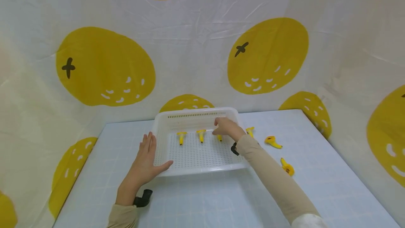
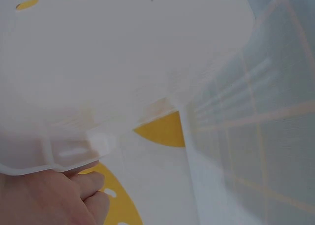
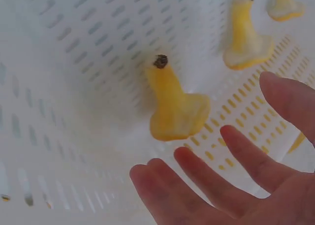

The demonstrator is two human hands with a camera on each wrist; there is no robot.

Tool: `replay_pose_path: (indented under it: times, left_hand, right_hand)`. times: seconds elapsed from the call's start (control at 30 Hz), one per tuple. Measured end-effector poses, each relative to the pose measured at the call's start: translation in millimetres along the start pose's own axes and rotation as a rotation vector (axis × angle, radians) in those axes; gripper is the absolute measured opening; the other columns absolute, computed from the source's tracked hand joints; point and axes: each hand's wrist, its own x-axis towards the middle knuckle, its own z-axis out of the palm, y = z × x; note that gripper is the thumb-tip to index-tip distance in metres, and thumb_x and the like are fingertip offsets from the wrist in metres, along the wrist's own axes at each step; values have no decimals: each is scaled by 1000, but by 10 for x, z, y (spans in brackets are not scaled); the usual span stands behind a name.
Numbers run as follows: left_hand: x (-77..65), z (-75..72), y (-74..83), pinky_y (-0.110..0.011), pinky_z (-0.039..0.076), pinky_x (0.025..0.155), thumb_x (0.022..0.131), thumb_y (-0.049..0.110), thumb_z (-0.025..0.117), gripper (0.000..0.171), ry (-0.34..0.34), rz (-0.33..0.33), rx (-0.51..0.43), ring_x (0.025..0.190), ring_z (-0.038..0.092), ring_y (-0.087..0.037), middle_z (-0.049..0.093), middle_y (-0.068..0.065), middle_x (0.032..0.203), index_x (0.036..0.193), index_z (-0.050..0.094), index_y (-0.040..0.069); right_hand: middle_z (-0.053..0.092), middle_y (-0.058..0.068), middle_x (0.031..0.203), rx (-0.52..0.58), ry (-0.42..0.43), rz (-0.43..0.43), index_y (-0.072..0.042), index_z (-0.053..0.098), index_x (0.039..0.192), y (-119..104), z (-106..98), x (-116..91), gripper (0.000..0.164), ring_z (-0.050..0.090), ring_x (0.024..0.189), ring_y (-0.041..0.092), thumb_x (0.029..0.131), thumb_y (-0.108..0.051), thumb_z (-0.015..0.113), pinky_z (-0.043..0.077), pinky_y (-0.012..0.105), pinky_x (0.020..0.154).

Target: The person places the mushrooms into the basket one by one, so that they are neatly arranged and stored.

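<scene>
A white plastic basket (image 1: 202,170) with a slotted floor stands before me. Three yellow trumpet-shaped mushrooms lie in a row on its floor: one on the left (image 1: 181,138), one in the middle (image 1: 201,136) and one on the right (image 1: 219,138). My right hand (image 1: 227,128) is inside the basket, over the rightmost mushroom. In the right wrist view its spread fingers point at that dark-tipped mushroom (image 3: 172,107), with nothing held. My left hand (image 1: 143,161) lies against the basket's left side, fingers straight, thumb stretched along the front rim.
Right of the basket, three more yellow mushrooms lie on the pale blue checked tablecloth: one beside the basket wall (image 1: 250,131), one farther right (image 1: 273,142) and one nearer me (image 1: 287,167). A white cloth (image 1: 202,52) with yellow fruit prints hangs behind the table.
</scene>
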Motion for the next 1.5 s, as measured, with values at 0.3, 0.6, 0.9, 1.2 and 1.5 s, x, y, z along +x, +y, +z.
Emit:
replay_pose_path:
  times: [0.3,0.6,0.9,1.2,1.5]
  left_hand:
    - [-14,-5,-1,-55,1,120,83,60,71,121,-2,-9,8,149,-10,-40,-8,-20,164,154,0,-9]
    - [-6,-5,-4,-56,1,120,84,58,71,120,12,7,-9,149,-10,-40,-8,-22,164,154,0,-9]
    - [-4,5,-22,-56,2,120,83,58,72,121,10,-3,-12,150,-11,-38,-8,-20,164,154,0,-8]
    - [-1,7,-19,-56,2,120,83,56,73,121,18,2,-4,150,-10,-39,-6,-22,164,154,1,-10]
    - [-10,-8,20,-58,3,119,84,57,71,120,19,9,-13,149,-9,-41,-6,-24,163,154,2,-11]
  right_hand:
    - [62,14,126,3,31,-47,-2,59,125,-177,-195,-202,44,59,109,30,93,-31,67,50,45,91]
    - [61,18,128,68,150,-122,-3,62,124,-179,-456,-429,41,58,114,35,96,-31,64,51,48,91]
    - [69,12,103,147,431,-196,-6,70,103,13,-677,-561,22,63,89,29,94,-24,63,54,43,78]
    - [65,8,77,270,694,-214,-7,69,85,390,-730,-547,18,56,71,24,94,-20,62,47,36,64]
    - [65,13,80,282,683,-145,-2,69,86,837,-608,-459,19,56,72,28,94,-16,59,49,38,66]
